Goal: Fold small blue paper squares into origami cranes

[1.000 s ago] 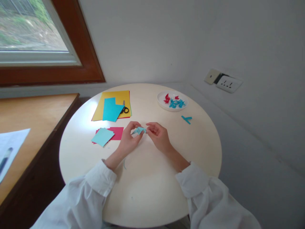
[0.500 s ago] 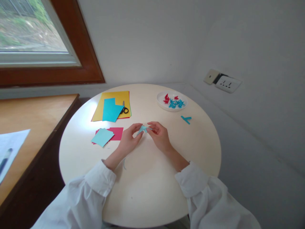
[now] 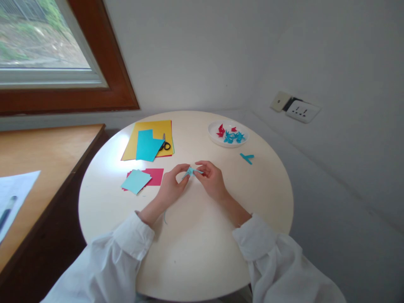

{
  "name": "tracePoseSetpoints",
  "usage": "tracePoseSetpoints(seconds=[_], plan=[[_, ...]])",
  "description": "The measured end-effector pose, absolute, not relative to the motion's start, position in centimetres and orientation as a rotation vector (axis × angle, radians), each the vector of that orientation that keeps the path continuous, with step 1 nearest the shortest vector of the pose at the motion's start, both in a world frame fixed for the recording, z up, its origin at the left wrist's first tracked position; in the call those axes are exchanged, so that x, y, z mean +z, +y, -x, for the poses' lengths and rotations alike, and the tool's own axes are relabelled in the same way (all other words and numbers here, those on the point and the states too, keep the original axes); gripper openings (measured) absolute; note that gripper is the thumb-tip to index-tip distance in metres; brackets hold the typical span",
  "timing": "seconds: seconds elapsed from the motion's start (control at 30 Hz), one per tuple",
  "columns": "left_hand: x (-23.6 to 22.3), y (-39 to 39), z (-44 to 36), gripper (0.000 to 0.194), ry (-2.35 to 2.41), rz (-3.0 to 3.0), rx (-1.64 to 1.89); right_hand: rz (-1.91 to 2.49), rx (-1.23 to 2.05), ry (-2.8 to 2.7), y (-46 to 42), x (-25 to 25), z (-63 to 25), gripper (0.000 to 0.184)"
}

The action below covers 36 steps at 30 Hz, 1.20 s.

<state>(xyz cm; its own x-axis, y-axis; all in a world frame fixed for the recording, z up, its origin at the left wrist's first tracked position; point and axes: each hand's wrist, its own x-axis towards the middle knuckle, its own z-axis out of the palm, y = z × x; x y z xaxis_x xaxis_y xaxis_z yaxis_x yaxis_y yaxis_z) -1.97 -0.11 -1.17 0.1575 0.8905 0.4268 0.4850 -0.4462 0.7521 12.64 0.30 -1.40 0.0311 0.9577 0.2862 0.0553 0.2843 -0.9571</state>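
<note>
Between my hands, above the middle of the round table, is a small piece of folded light-blue paper (image 3: 190,171). My left hand (image 3: 173,185) pinches its left side between thumb and fingers. From the other side my right hand (image 3: 212,179) grips the right end, its fingers curled. Parts of the paper are hidden behind the fingertips. Left of my left hand lies a stack of light-blue paper squares (image 3: 136,181), resting over pink paper squares (image 3: 155,176). A thin blue paper strip (image 3: 165,217) lies near my left wrist.
Yellow sheets (image 3: 129,145) at the back left carry blue paper (image 3: 145,147) and black-handled scissors (image 3: 166,145). A white dish (image 3: 211,135) at the back right holds red and blue folded paper pieces. Blue strips (image 3: 247,158) lie before it. A wooden desk (image 3: 63,143) stands left.
My left fingers and thumb have shifted slightly on the folded paper, and its shape between the fingertips looks a little different. Both hands stay in nearly the same place.
</note>
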Motion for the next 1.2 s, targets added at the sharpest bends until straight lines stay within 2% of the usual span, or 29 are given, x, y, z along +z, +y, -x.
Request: tracePoseSetpoints(seconds=[0.17,0.43,0.77,0.97,1.2], plan=[[-0.4,-0.2,1.9,0.018,1.432,-2.053,1.277,1.158,0.757,-1.385,0.1,-1.2,-12.9,0.023],[-0.2,-0.5,1.4,0.031,1.477,-1.878,0.972,1.171,0.54,-1.53,-0.2,-1.0,-12.9,0.02],[-0.3,-0.8,1.0,0.019,1.367,-1.745,1.025,1.082,0.319,-1.722,-0.4,-1.2,-12.8,0.014],[-0.7,-0.4,1.1,0.023,1.237,-1.524,0.995,0.987,0.151,-1.829,-0.3,-1.2,-13.1,0.012],[0.3,-0.6,0.9,0.021,1.05,-1.282,1.005,0.99,0.107,-1.855,-0.1,-1.5,-13.1,0.015]])
